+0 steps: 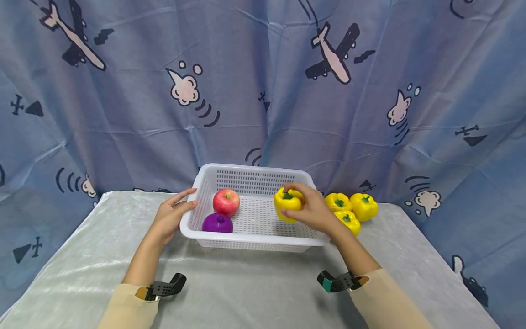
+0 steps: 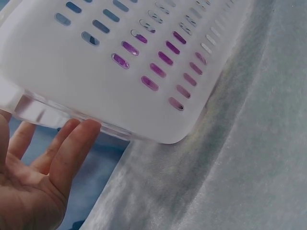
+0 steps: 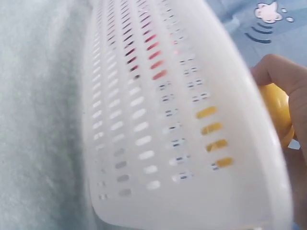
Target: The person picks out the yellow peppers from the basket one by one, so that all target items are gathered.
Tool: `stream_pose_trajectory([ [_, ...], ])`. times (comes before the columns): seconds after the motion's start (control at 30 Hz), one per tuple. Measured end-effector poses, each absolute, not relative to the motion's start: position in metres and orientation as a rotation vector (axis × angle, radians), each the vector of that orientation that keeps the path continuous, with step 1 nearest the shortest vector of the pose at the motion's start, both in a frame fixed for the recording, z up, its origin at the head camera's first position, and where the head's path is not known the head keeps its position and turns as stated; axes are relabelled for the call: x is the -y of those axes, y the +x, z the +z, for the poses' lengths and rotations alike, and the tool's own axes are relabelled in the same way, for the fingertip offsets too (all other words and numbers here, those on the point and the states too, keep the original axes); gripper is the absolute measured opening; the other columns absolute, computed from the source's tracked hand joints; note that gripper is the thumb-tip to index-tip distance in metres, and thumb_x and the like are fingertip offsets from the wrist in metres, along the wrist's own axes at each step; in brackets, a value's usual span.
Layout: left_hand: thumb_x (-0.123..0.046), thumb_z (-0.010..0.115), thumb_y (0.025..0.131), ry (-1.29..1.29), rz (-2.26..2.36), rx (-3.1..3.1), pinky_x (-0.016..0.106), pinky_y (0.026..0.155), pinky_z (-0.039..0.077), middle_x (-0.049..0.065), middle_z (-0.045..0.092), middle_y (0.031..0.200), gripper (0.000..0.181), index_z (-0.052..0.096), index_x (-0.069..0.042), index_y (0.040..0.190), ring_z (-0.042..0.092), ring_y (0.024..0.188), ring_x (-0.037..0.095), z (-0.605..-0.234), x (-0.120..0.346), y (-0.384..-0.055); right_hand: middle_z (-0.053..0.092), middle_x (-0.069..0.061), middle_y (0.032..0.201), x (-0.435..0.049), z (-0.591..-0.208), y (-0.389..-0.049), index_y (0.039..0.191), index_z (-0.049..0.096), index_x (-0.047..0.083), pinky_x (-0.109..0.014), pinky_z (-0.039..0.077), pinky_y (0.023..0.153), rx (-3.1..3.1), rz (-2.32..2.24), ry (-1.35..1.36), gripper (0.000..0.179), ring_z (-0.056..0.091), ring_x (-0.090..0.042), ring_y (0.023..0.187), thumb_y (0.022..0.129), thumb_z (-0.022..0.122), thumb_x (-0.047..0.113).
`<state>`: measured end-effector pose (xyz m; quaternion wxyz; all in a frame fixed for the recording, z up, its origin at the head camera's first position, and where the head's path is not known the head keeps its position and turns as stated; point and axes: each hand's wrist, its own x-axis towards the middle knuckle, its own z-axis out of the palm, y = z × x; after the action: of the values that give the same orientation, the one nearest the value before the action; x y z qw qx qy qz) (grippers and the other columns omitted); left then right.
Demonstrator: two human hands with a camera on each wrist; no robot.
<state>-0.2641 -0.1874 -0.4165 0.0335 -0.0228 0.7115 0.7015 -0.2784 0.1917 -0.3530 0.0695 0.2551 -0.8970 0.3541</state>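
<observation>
A white slotted plastic basket [image 1: 263, 238] sits on the table. Inside its left part lie a red apple [image 1: 226, 202] and a round purple piece of produce [image 1: 218, 223], side by side. My left hand [image 1: 170, 218] touches the basket's left rim with fairly straight fingers [image 2: 76, 148]. Over the right part of the basket, my right hand [image 1: 311, 209] grips an upright yellow bell pepper [image 1: 287, 205] between thumb and fingers. Through the slots in the right wrist view, yellow shows beside this hand. Just right of the basket stand three more yellow bell peppers [image 1: 364, 208], close together.
A pale grey cloth covers the table [image 1: 246, 288]. Behind it hangs a blue curtain [image 1: 144, 82] printed with airplanes and clouds. A dark strap with a camera mount [image 1: 341, 281] sits on each wrist, close to the beige sleeves.
</observation>
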Motion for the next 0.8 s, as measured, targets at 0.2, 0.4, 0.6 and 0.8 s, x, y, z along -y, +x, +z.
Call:
stream_pose_trajectory([
  [0.2,-0.029,0.066,0.099,-0.075,2.156,-2.182,0.030,0.080,0.060,0.022,0.049,0.153,0.062,0.042,-0.018,0.154,0.067,0.103,0.009,-0.415,0.187,-0.264,0.056,-0.013,0.147,-0.208,-0.342,-0.264,0.123,0.060,0.013,-0.052,0.056,0.098,2.647,1.138,0.706,0.045,0.061,-0.034,0.121,0.084,0.081,0.016],
  [0.4,-0.029,0.066,0.099,-0.072,2.164,-2.173,0.029,0.079,0.060,0.023,0.047,0.154,0.062,0.042,-0.018,0.155,0.067,0.099,0.006,-0.415,0.188,-0.263,0.055,-0.011,0.148,-0.225,-0.331,-0.247,0.123,0.059,0.010,-0.057,0.051,0.104,2.567,1.128,0.614,0.045,0.055,-0.035,0.131,0.084,0.080,0.012],
  [0.6,-0.030,0.066,0.099,-0.053,2.161,-2.181,0.030,0.080,0.061,0.023,0.048,0.153,0.061,0.042,-0.018,0.155,0.067,0.101,0.008,-0.416,0.188,-0.264,0.055,-0.009,0.149,-0.243,-0.320,-0.226,0.123,0.059,0.009,-0.032,0.054,0.100,2.510,1.060,0.498,0.046,0.058,-0.034,0.126,0.083,0.081,0.010],
  [0.8,-0.029,0.065,0.100,-0.041,2.166,-2.183,0.031,0.082,0.061,0.023,0.048,0.153,0.062,0.041,-0.017,0.155,0.067,0.104,0.011,-0.417,0.189,-0.265,0.056,-0.008,0.148,-0.259,-0.307,-0.208,0.122,0.061,0.008,-0.001,0.040,0.092,2.449,1.017,0.431,0.047,0.057,-0.028,0.127,0.081,0.084,0.009],
])
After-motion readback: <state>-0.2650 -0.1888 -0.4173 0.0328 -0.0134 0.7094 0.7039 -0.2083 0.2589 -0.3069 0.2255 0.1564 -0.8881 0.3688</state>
